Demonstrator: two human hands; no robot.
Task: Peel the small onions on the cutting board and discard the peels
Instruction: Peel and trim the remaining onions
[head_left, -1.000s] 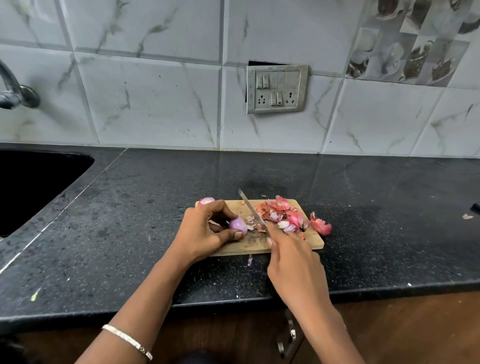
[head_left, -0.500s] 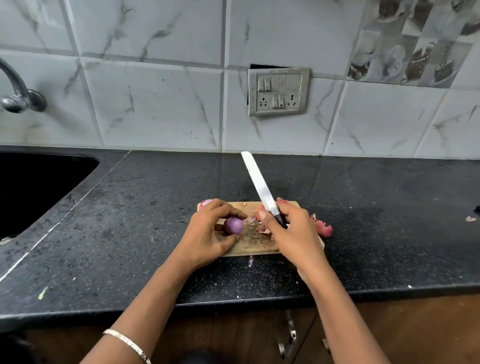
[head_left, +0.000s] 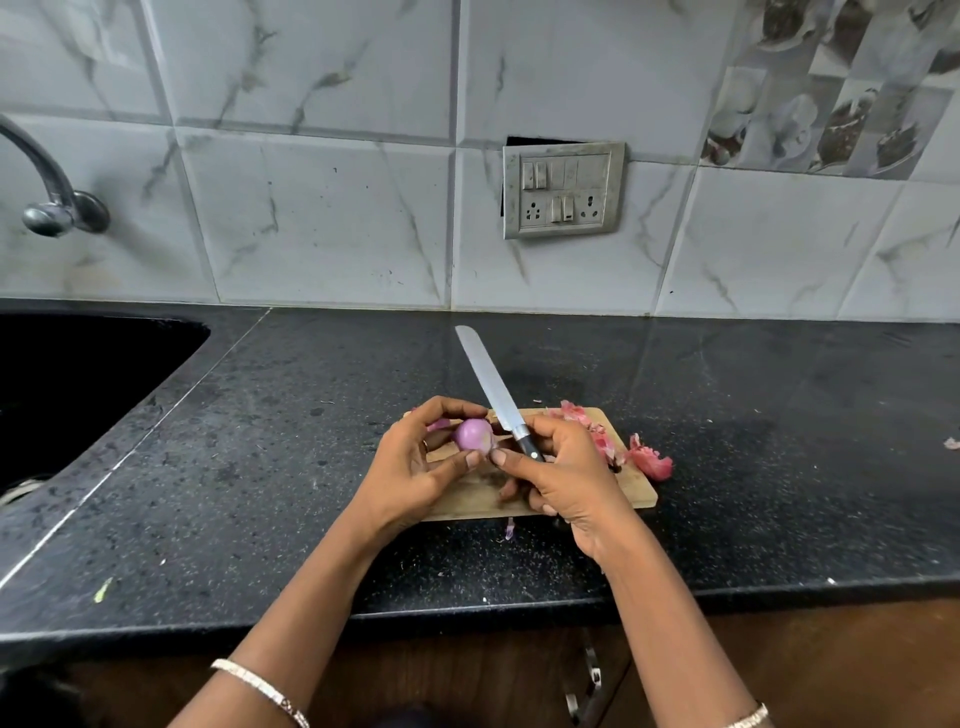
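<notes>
Small onion (head_left: 474, 434) is pinched by the left hand (head_left: 415, 467), curled fingers above and thumb below, and is held raised over the cutting board (head_left: 631, 488). Onion is seen as round, smooth, glossy, pale purple, mostly bare of dry skin. Knife (head_left: 491, 384) is gripped by the right hand (head_left: 566, 467) just right of that pinch: the black handle is wrapped by curled fingers, and the long flat steel blade with a rounded tip is pointed up and away from the grip, past the onion's right side. Right thumb tip is placed at the onion's lower right edge; contact cannot be told. Board is pale wood, rectangular, with rounded corners, and is partly covered by both hands. Thin crumpled pink-red peels (head_left: 597, 439) are piled on the board right of the knife grip; one larger clump (head_left: 649, 462) is left just off the board's edge on the countertop (head_left: 260, 467), black speckled polished stone. A purple scrap (head_left: 509, 531) is seen below the grip, in front of the board. A pink bit (head_left: 438, 423) is half hidden behind the left fingers, identity unclear. A dark sink (head_left: 78, 384) and a metal tap (head_left: 52, 208) are placed far left of the grip.
</notes>
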